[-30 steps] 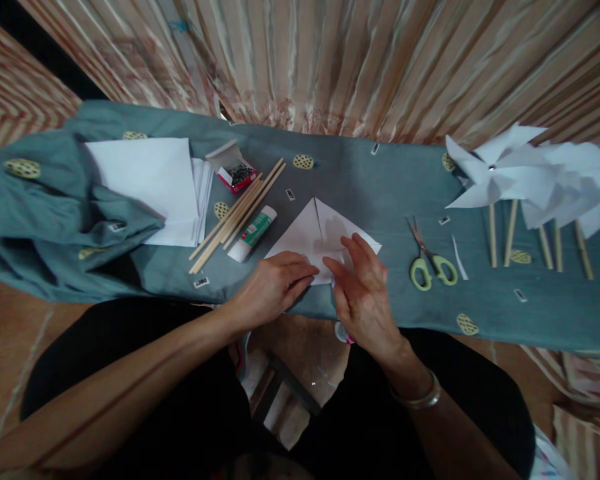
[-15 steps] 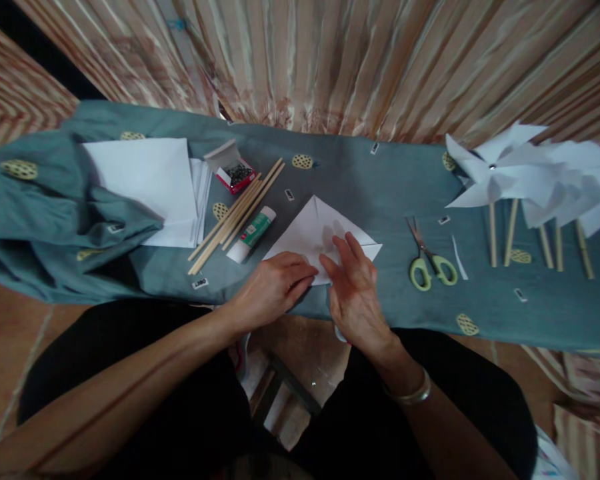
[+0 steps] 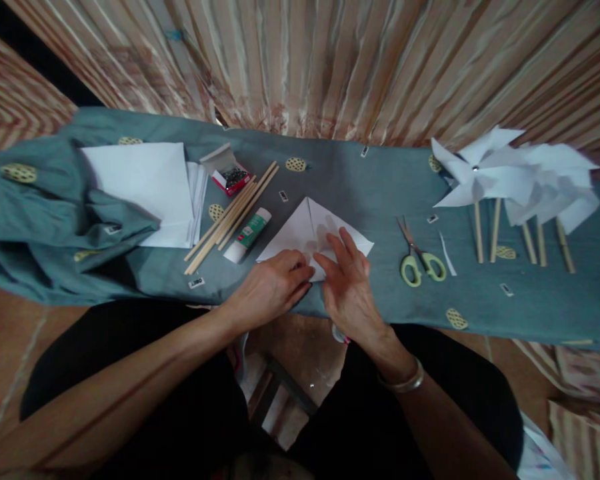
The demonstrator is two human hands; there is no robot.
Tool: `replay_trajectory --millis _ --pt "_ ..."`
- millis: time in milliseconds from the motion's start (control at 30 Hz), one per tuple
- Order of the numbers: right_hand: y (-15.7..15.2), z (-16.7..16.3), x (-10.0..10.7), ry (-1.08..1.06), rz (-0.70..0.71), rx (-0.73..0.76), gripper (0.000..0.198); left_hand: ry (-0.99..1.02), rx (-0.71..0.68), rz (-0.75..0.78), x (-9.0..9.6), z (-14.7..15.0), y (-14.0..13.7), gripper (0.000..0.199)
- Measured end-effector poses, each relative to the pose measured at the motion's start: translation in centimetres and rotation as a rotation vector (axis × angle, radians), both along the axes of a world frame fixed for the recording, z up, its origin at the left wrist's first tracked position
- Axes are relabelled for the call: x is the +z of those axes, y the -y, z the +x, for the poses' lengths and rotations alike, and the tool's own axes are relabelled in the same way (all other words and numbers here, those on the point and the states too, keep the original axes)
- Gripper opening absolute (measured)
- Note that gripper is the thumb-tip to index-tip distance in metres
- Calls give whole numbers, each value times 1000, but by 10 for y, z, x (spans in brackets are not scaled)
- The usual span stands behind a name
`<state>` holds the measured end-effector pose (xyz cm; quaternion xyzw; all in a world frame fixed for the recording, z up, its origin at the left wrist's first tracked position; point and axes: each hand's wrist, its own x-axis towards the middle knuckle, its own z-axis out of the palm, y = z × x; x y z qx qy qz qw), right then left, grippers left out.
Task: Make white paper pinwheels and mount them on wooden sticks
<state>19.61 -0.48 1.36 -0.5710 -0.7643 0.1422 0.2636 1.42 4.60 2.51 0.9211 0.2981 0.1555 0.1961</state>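
Observation:
A white sheet of paper (image 3: 296, 225) lies on the cloth in front of me, its far corner pointing away and crease lines running across it. My left hand (image 3: 278, 283) is closed at its near left side, fingertips pinched together on the paper. Over the right half rests my right hand (image 3: 349, 283), with fingers spread and the tips touching or just above the sheet. The palms hide the paper's near edge. Left of the paper lies a green and white glue stick (image 3: 249, 235). Scissors with light green handles (image 3: 420, 257) lie to the right.
Wooden sticks (image 3: 233, 217) lie beside an open red box of small metal pins (image 3: 233, 179). A stack of white paper (image 3: 140, 187) sits at left, partly under bunched cloth (image 3: 45, 220). Finished paper pinwheels (image 3: 485, 170) overlap at right. A thin paper strip (image 3: 447, 253) lies by the scissors.
The view has shifted slightly, so the table items appear a little further left. Both hands stay on the paper in nearly the same pose.

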Motion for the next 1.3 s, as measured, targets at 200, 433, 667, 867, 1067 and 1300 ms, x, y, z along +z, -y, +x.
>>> replay_trajectory --millis 200,433,667,867,1067,1300 --pt "-15 26 6 -4 13 -182 50 -12 -10 49 1 1 -2 17" --pt "-19 56 9 -120 -64 -340 44 -53 -72 150 5 -5 -19 16" --pt "0 73 2 -423 -279 -453 35 -56 -62 200 7 -7 -38 22" --pt "14 72 8 -316 -289 -512 35 -4 -36 269 15 3 -21 32" --pt "18 66 22 -4 -215 -517 35 -43 -196 194 14 18 6 22" --pt "22 63 25 169 -139 -449 35 -102 -232 178 11 24 12 18"
